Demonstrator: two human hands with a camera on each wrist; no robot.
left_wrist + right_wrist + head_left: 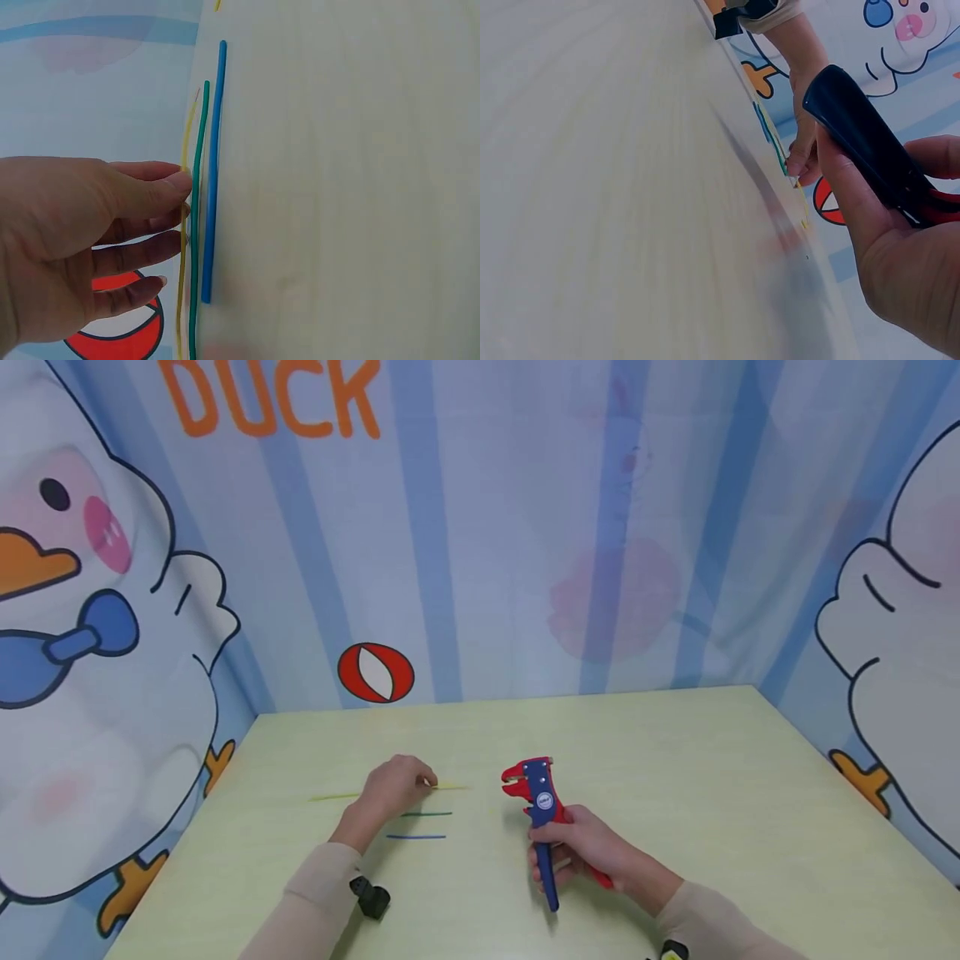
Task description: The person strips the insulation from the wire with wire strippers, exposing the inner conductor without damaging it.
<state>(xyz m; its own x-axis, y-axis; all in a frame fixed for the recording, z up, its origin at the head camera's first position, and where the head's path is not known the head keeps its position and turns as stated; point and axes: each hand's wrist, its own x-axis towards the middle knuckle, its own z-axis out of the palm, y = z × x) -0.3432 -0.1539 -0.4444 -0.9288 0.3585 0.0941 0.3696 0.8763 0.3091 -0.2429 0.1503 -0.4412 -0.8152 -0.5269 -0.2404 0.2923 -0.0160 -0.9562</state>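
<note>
My left hand [393, 787] pinches a thin yellow wire [335, 797] between thumb and fingertips, low over the table. In the left wrist view the yellow wire [189, 127] ends in a thin bare tip. Beside it lie a green wire [197, 165] and a thicker-looking blue wire [215, 172], roughly parallel. My right hand [588, 847] grips wire strippers [542, 810] with blue and red handles and red jaws, held upright, the jaws apart with nothing visible between them. The right wrist view shows just the strippers' dark handle [862, 135] and a bit of red.
A pale wooden table [675, 760] carries everything. Behind it hangs a blue striped curtain [510, 527] with duck pictures, meeting the table's back and side edges. A tiny yellow piece [805, 224] lies near the yellow wire's end.
</note>
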